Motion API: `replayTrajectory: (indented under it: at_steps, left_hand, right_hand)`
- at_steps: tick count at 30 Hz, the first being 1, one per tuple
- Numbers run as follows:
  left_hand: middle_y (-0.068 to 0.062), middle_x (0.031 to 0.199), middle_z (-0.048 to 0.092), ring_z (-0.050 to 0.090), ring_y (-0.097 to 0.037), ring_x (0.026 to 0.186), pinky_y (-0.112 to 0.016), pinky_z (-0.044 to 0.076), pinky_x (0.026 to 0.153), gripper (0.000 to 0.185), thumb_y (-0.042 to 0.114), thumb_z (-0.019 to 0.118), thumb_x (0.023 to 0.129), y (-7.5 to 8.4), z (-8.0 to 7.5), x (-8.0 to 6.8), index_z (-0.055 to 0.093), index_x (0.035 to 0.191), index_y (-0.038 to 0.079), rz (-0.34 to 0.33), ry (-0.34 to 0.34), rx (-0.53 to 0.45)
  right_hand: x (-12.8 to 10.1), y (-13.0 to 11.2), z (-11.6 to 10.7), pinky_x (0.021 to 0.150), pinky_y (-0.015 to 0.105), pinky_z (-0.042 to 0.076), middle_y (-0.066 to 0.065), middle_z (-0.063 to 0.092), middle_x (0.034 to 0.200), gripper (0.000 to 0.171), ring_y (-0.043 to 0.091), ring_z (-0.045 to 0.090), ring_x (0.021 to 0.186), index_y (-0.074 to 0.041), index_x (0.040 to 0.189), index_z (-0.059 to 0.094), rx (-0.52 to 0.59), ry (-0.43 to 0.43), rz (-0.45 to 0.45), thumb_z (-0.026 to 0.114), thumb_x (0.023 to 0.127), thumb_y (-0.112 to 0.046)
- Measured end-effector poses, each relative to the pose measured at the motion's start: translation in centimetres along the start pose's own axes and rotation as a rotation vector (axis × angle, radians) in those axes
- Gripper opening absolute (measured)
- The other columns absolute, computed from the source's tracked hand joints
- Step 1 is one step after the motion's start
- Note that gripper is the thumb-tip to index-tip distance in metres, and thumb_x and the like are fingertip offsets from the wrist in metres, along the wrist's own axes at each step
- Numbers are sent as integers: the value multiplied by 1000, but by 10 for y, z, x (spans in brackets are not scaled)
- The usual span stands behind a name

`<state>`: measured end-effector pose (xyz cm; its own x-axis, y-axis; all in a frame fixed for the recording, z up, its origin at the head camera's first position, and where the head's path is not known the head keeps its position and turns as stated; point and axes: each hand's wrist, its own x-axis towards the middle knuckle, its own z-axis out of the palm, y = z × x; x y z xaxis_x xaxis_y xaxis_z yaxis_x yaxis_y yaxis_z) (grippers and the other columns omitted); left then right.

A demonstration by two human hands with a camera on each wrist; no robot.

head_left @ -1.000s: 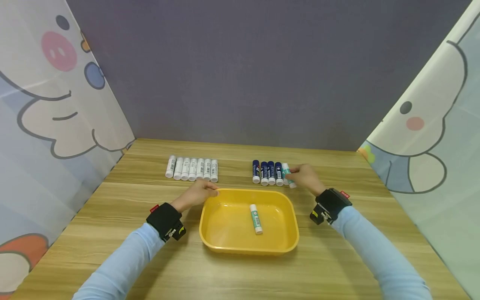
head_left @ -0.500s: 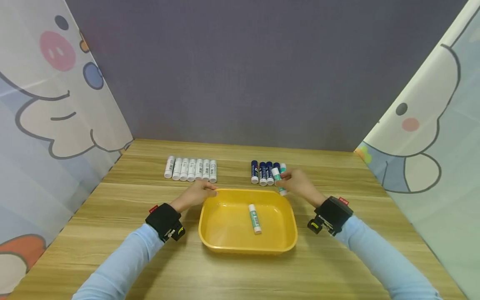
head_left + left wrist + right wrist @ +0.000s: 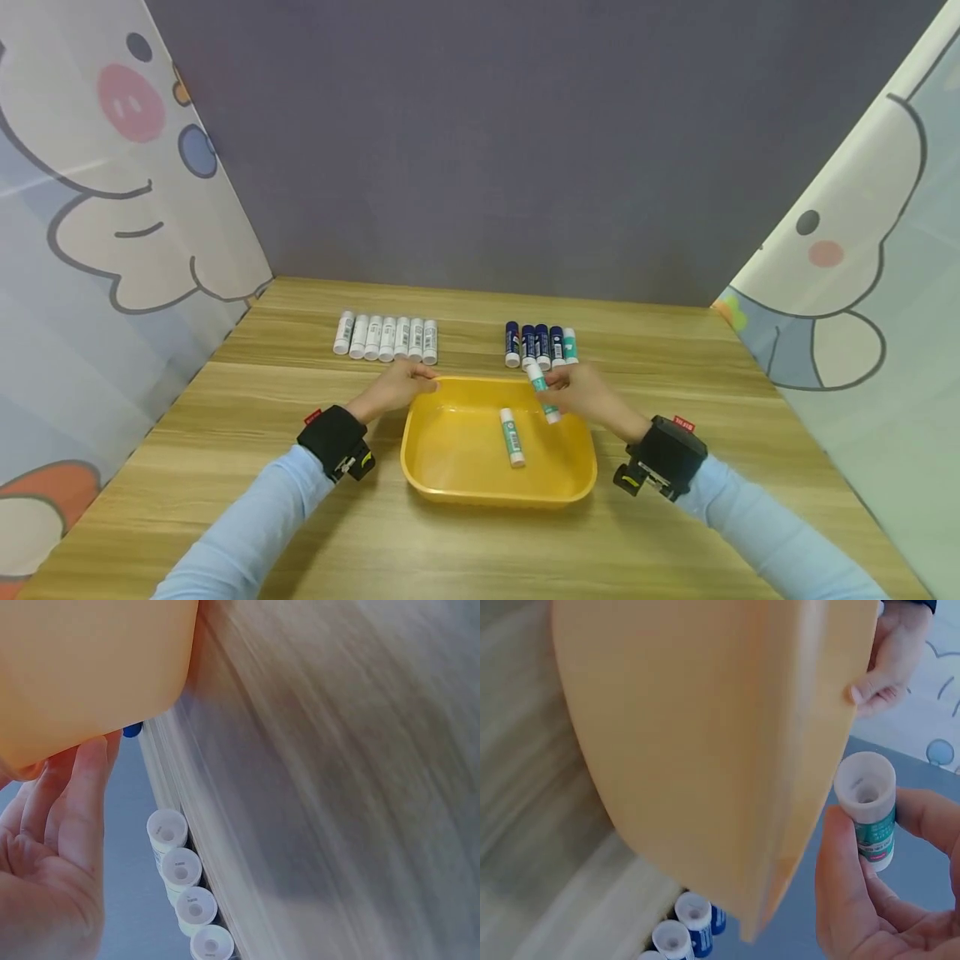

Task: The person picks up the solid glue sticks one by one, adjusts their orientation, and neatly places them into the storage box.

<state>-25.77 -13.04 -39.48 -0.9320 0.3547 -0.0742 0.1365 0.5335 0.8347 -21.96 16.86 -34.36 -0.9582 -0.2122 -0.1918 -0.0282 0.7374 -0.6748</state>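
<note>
My right hand [image 3: 588,393] pinches a green-and-white glue stick [image 3: 543,393] between thumb and fingers, above the back right part of the yellow tray [image 3: 495,498]. In the right wrist view the white end of that glue stick [image 3: 866,787] faces the camera. Another green glue stick [image 3: 513,437] lies inside the tray. My left hand [image 3: 393,390] grips the tray's back left rim, thumb over the edge; the left wrist view shows its fingers [image 3: 82,802] against the tray's outer side.
Behind the tray at left lies a row of several white glue sticks [image 3: 387,337]. At back right lie several dark blue glue sticks [image 3: 542,343] with one green glue stick [image 3: 571,345] at their right end. A grey panel [image 3: 480,150] stands behind the table.
My right hand has lifted a green glue stick from the right end of the back right row and carried it left and nearer, over the tray. The left hand keeps its place.
</note>
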Motion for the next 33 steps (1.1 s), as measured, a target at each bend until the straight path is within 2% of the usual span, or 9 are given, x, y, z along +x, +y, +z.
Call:
replayTrajectory:
  at_steps: [5,12,21,26,28,33]
  left_hand:
    - [-13,100,64,57,-19,89,-31,48,79,26,15,57,89,-1,-2,1,66,107,-1,10,5,11]
    - [-13,100,66,58,-20,90,-32,48,80,25,15,58,88,3,-3,2,66,106,-1,10,2,37]
    - [-14,100,67,59,-20,91,-34,48,83,26,15,57,89,0,-2,0,66,107,-1,5,2,24]
    - [-14,99,67,60,-19,88,-33,48,81,27,15,58,88,-1,-3,0,66,107,-2,17,8,21]
    - [-15,99,67,60,-19,88,-32,48,80,26,14,57,88,-1,-3,0,66,107,-2,25,12,23]
    - [-15,100,66,59,-19,88,-32,48,80,27,13,57,88,-1,-2,0,65,108,-3,15,6,25]
  right_hand:
    - [-4,0,11,64,29,52,7,66,88,34,13,59,67,1,107,64,-19,-13,16,68,81,-20]
    - [-4,7,21,59,24,48,7,67,85,30,13,56,65,2,101,67,-58,16,17,69,80,-19]
    - [-2,7,27,62,24,50,10,68,91,30,12,57,68,2,102,67,-166,18,29,68,81,-19]
    - [0,3,31,50,20,39,4,62,71,17,11,50,56,-2,83,69,-215,-1,14,68,81,-20]
    - [1,1,34,48,20,35,2,58,67,17,11,48,54,-3,81,68,-227,-23,19,68,81,-20]
    - [0,-2,42,49,19,39,2,60,75,24,12,53,57,-2,95,68,-246,-78,69,69,80,-21]
